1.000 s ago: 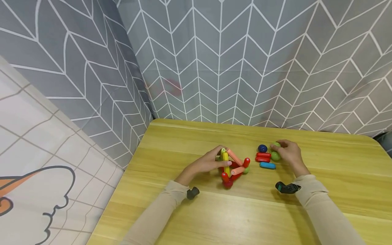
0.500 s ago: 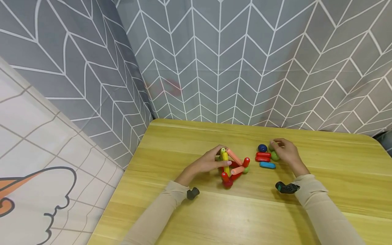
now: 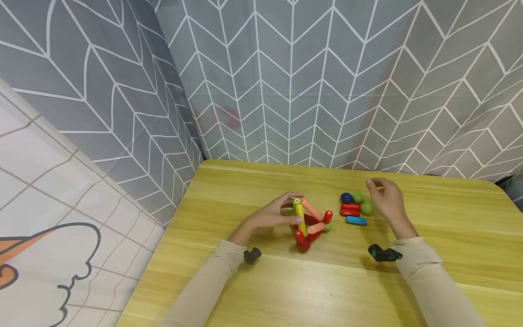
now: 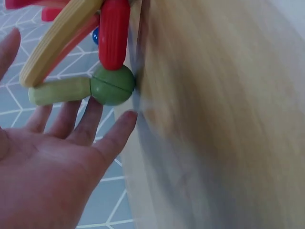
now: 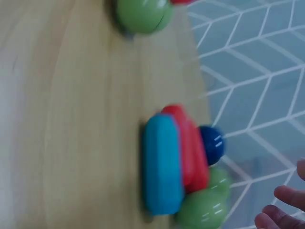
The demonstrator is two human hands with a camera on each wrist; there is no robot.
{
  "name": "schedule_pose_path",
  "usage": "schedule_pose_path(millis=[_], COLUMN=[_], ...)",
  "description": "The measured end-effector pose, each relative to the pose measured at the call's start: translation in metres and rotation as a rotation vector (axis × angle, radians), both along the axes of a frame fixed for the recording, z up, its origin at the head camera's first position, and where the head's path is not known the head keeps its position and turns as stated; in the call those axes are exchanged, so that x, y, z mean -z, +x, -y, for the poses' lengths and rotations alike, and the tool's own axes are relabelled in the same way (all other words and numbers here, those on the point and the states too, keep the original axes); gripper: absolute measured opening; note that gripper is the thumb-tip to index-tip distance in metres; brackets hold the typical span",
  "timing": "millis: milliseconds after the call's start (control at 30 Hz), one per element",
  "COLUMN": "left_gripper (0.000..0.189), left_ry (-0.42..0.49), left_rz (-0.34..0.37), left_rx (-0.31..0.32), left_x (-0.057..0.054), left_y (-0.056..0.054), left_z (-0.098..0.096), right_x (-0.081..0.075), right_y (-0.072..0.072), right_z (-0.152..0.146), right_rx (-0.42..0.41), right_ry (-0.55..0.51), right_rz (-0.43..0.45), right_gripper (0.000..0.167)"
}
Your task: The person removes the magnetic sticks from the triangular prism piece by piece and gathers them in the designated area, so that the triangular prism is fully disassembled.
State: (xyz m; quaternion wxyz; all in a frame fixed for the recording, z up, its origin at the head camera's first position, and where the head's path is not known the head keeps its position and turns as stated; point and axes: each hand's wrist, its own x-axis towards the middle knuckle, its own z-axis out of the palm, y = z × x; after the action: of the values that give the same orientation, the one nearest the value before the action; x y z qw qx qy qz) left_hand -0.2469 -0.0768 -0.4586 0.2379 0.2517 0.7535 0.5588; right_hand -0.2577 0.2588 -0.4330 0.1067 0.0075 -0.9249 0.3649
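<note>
In the head view a small frame of coloured rods and balls stands on the table, with a yellow rod (image 3: 301,218), salmon rods (image 3: 312,210) and red rods (image 3: 300,236) joined at a red ball (image 3: 303,246) and green balls. My left hand (image 3: 271,214) is spread around its left side. In the left wrist view, the fingers (image 4: 86,121) lie loosely beside a green ball (image 4: 113,85) with a pale green rod (image 4: 59,92); contact is hard to tell. My right hand (image 3: 388,200) holds nothing, its fingers loosely bent, just right of two green balls (image 3: 367,208).
A dark blue ball (image 3: 346,198), two red rods (image 3: 349,209) and a blue rod (image 3: 356,220) lie grouped with the green balls. A patterned grey curtain (image 3: 286,91) hangs behind the wooden table (image 3: 310,290).
My right hand has let go of the rear green ball and drawn slightly away to the right. The left hand's fingers have loosened and eased back a little from the frame.
</note>
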Motion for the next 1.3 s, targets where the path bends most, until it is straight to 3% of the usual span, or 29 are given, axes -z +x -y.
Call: schedule_pose_path(millis=[167,400,600,700,900,1300], left_gripper=[0.083,0.084,0.075,0.071,0.065,0.054], left_ry=[0.067,0.060,0.002,-0.012,-0.022,-0.037], left_rz=[0.034,-0.004,-0.037,-0.050,-0.070,-0.071], left_rx=[0.078,0.074,0.042,0.023,-0.015,-0.049], left_x=[0.004,0.004,0.004,0.003,0.002,0.000], left_y=[-0.002,-0.001,0.002,0.003,0.005,0.008], left_z=[0.004,0.001,-0.001,-0.004,-0.009,-0.012], right_x=[-0.018,-0.032,-0.027,-0.022,-0.011,-0.006], right_y=[0.015,0.040,0.060,0.068,0.080,0.087], right_z=[0.015,0.045,0.071,0.081,0.094,0.098], right_rx=[-0.045,-0.183,-0.333,-0.430,-0.606,-0.678], right_ry=[-0.001,0.031,0.042,0.032,0.013,0.038], right_rz=[-0.044,-0.101,-0.108,-0.128,-0.067,0.001], right_gripper=[0.045,0.026,0.014,0.016,0.022,0.021])
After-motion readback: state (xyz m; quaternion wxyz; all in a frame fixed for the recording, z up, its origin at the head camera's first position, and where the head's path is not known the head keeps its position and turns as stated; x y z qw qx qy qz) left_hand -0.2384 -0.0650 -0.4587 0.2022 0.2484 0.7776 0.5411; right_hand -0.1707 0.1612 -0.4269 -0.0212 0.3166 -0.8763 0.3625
